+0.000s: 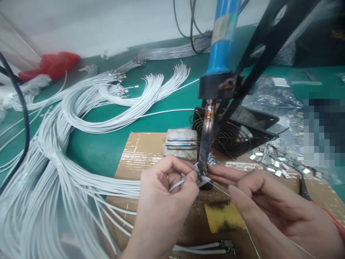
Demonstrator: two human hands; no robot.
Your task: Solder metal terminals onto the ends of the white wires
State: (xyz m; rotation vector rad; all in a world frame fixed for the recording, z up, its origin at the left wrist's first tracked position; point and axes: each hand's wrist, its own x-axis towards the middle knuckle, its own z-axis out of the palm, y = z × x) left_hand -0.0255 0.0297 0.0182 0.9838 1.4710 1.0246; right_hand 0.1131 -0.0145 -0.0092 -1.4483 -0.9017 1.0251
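Observation:
My left hand (164, 201) is closed in a pinch on the end of a white cable (176, 184), just left of the soldering iron's tip. The soldering iron (207, 136), with a blue handle, hangs tip down in a black stand (250, 68). To the right, my right hand (280, 212) has its fingertips close to the tip. A thin solder wire (222, 190) runs from the tip to its thumb and fingers, which are closed on it. Fingers and iron partly hide the cable's end and the small metal parts there.
Bundled white cables (91, 118) fill the left side. Behind the iron stands a black fan (223, 138). Loose metal connectors (277, 160) lie to the right. A grey block (180, 154), a yellow sponge (225, 216) and two cables with metal ends (210, 247) rest on cardboard (142, 147).

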